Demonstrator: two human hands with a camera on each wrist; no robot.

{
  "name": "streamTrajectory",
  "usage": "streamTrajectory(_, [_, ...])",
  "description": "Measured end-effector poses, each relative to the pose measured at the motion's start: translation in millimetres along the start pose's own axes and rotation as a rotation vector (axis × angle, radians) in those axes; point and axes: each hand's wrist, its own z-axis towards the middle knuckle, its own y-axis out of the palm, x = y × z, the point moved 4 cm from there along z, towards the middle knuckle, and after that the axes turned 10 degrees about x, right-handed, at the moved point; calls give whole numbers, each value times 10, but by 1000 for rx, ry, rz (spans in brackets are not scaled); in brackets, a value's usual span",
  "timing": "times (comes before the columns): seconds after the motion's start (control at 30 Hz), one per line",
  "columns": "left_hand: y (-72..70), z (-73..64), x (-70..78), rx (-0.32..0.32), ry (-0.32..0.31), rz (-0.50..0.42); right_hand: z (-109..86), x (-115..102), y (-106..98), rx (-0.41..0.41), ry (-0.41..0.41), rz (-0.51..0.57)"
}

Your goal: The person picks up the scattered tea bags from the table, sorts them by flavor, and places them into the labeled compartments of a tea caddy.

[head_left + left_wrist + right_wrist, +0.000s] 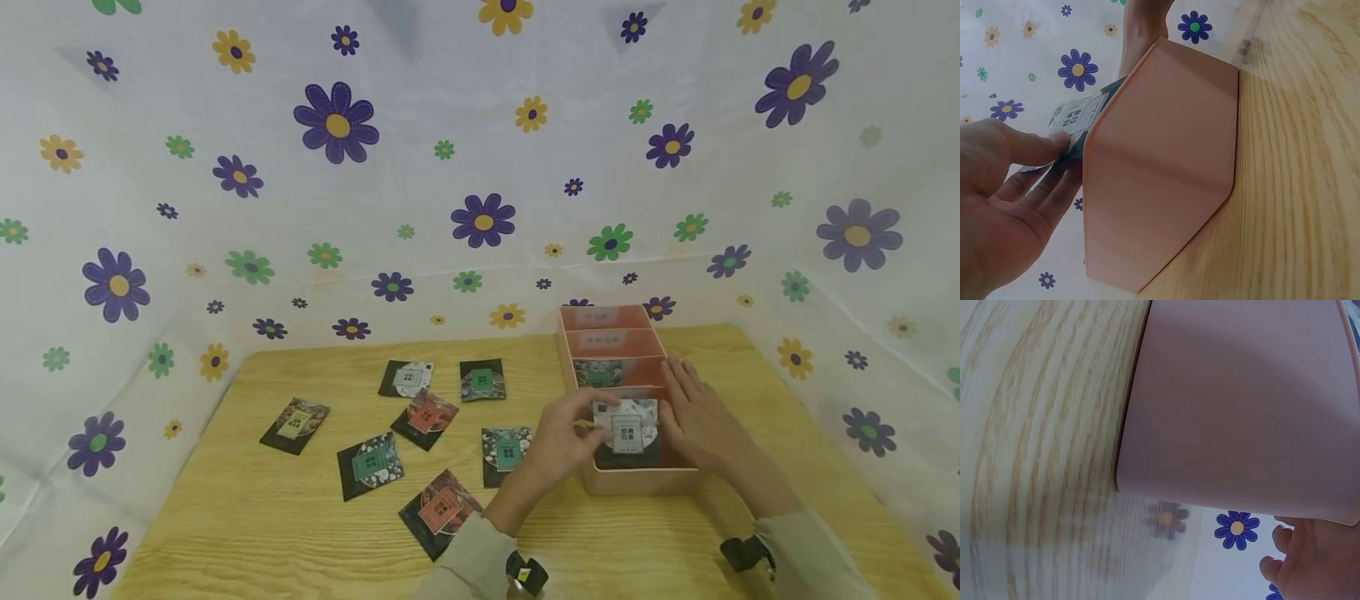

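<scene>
Yellow wood-grain surface (300,537), white flower-printed fabric (420,92) behind; left hand (558,437) pinches rectangular white-and-dark packet (628,435) at pink divided box (645,481); straight-fingered right hand (701,421) touches box's side

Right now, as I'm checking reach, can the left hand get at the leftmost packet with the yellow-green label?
Probably not straight away: the left hand pinches a white-labelled packet at the pink box. Once freed, likely yes: nothing covers the leftmost packet.
</scene>
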Motion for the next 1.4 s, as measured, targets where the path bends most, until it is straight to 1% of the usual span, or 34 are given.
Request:
streamTrajectory(0.2, [-11, -2, -23, 1, 14, 51, -4, -26, -14, -6, -6, -4])
streamTrajectory(0.43, [-51, -9, -10, 20, 52, 98, 3, -32, -4, 19, -46, 14])
streamTrajectory(0.57, [-44, -15, 7, -18, 60, 114, 3, -30, -7, 13, -31, 27])
streamTrajectory(0.7, [-31, -39, 29, -62, 82, 164, -2, -17, -4, 29, -41, 38])
streamTrajectory(0.8, [-27, -59, 40, -83, 100, 207, -1, -20, -16, 46, -57, 43])
streamTrajectory(0.97, [-31, -78, 33, -110, 102, 222, 12, -23, -38, 29, -47, 51])
streamTrajectory(1.07, [-38, -74, 25, -108, 122, 228, 15, -18, -34, 17, -39, 56])
streamTrajectory(1.17, [-49, -73, 15, -92, 150, 250, 6, -22, -21, 18, -41, 62])
streamTrajectory(1.27, [-62, -82, -2, -81, 162, 270, -4, -24, -6, 27, -42, 63])
streamTrajectory(1.4, [-87, -99, -4, -73, 170, 251, -10, -6, 14, 35, -39, 56])
